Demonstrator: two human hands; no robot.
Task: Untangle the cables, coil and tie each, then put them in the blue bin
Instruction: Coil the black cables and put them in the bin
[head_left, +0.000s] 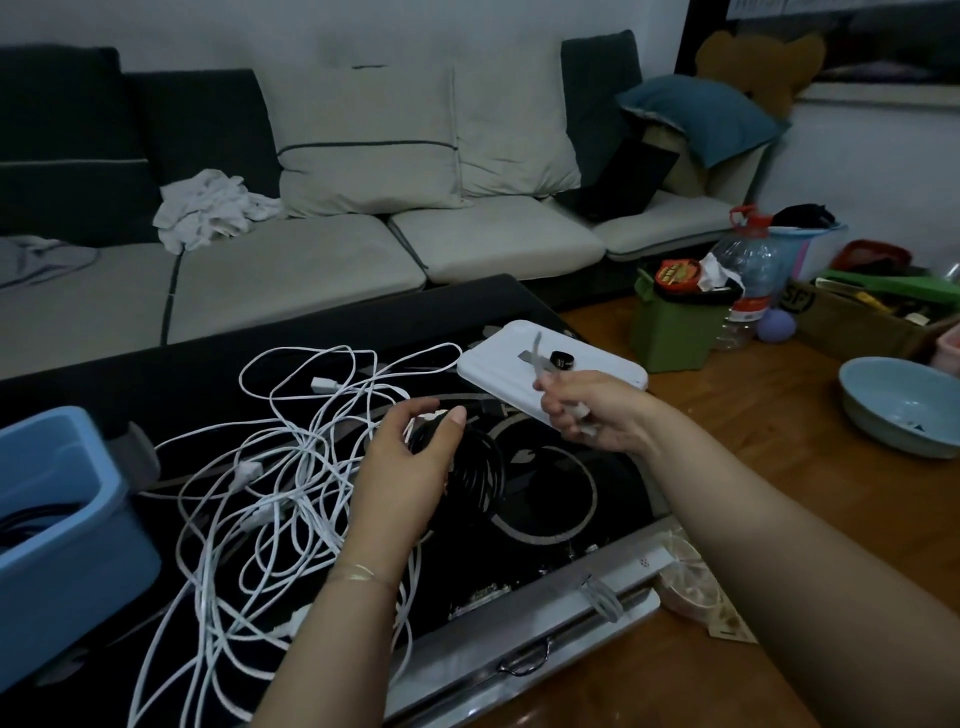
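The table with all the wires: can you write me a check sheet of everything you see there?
Surface: black glass coffee table, patterned top.
Job's things: blue bin at the left edge, dark cables inside; coiled black cable.
Clutter: white tray holding a small black roll.
Grippers: left hand grips the black coil; right hand pinches a pale tie strip.
Cables: white cables tangled, untied.
Surroundings: sofa behind; green box and bowl on the floor.

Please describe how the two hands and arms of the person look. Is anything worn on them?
Both forearms are bare, with no sleeves in view. The left hand has a thin gold-coloured bracelet around its wrist. The right hand shows no bracelet or watch. No gloves on either hand. Rings cannot be made out in this dim picture.
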